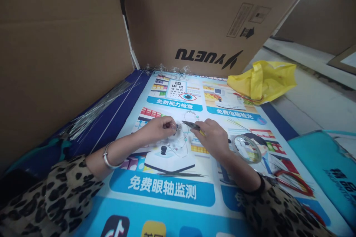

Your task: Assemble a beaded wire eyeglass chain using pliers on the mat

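My left hand point(157, 128) is closed in a pinch on a thin wire piece with clear beads point(180, 141), which trails down over the printed poster point(178, 189). My right hand point(213, 137) is closed round small pliers point(191, 125) whose dark tip points left towards the pinched wire. The two hands are a short gap apart above the poster. A silver bangle sits on my left wrist, and both sleeves are leopard print.
Cardboard walls point(55, 52) stand at the left and back. A bundle of thin metal wires point(97, 109) lies at the left. A yellow plastic bag point(263, 79) rests at the back right. A round clear dish point(246, 149) and red loops point(294, 182) lie to the right.
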Available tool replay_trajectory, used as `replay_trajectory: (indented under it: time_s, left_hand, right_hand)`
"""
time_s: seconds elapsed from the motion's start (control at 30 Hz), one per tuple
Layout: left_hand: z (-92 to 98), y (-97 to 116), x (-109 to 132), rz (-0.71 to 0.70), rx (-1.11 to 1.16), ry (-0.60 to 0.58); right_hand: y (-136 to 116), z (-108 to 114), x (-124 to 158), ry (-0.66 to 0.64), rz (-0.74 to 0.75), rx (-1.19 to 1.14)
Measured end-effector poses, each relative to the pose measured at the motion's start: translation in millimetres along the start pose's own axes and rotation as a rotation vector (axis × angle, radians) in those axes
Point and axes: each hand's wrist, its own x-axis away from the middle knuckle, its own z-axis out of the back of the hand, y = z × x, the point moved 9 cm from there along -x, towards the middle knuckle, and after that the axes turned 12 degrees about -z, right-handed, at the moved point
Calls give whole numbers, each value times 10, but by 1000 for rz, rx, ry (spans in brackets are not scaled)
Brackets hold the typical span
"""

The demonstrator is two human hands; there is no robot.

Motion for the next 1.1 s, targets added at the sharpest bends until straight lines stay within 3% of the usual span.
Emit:
replay_trajectory:
  time_s: [0.17,0.27,1.1]
  left_hand:
    - [-61,-20,28,104,299,9]
    - [-73,-13,48,133,365,31]
    - [-104,-28,83,164,186,-1]
  right_hand:
    - [58,-26,-12,-30,-55,-53]
    - [67,-38,-14,-40,-62,-59]
    - [24,-27,24,-41,-36,-85]
